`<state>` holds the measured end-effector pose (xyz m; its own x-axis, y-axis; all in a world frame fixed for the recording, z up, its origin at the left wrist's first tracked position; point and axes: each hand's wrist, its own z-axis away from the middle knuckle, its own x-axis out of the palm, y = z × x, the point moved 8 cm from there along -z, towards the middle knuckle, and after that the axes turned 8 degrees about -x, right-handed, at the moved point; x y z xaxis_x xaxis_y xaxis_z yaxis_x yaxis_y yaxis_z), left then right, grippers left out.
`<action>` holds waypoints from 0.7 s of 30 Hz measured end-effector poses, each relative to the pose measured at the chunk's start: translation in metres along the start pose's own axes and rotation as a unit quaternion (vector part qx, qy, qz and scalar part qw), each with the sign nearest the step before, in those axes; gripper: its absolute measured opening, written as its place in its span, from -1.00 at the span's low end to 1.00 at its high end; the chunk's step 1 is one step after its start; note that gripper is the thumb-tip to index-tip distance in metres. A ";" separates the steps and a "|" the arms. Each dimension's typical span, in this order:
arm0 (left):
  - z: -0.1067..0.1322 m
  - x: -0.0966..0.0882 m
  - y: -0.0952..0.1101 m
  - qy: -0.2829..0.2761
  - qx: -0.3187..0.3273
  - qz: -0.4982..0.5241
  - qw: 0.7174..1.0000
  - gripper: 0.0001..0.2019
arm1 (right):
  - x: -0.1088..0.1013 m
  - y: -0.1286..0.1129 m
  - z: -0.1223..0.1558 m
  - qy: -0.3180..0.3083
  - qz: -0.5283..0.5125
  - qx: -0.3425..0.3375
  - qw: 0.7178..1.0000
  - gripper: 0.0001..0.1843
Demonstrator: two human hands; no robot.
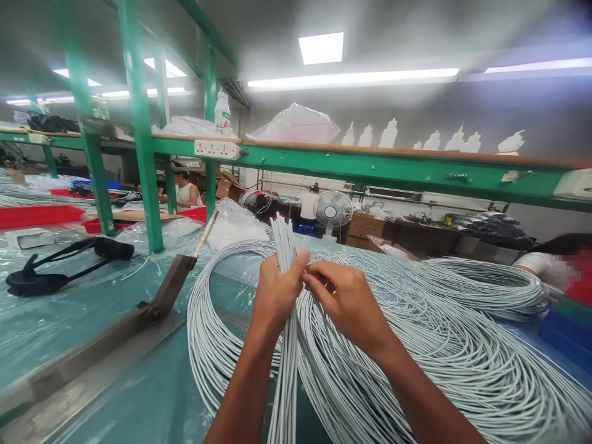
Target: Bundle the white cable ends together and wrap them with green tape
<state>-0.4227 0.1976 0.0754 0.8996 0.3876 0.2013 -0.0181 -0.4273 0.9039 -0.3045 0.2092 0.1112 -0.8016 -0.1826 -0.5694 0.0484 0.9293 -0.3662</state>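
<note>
My left hand (276, 290) is wrapped around an upright bundle of grey-white cables (287, 370), whose cut ends stick up above the fist. Close beside it, my right hand (340, 296) has its thumb and fingers pinched together at the bundle's right side. Whatever lies between those fingertips is too small to make out. Under and around both hands spread large loops of the same cable (444, 351), some curving round on the left. Further right lies a separate neat coil of cable (485, 287).
A long-armed paper cutter (157, 308) sits on the teal table (152, 388) at left, near a black strap-like device (74, 265). Above runs a green shelf (370, 163) with bottles and a power strip (217, 149). A fan (332, 209) and co-workers are behind; one person (546, 265) is at right.
</note>
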 end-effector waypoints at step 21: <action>0.002 0.003 0.006 -0.026 -0.017 0.088 0.996 -0.67 | 0.102 0.222 0.086 -0.191 0.199 0.369 0.887 -0.73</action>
<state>-0.4195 0.1945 0.0801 0.9025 0.2659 0.3387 -0.1915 -0.4566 0.8688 -0.3240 0.3693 -0.0913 -0.3793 -0.1142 -0.9182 0.7728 0.5066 -0.3822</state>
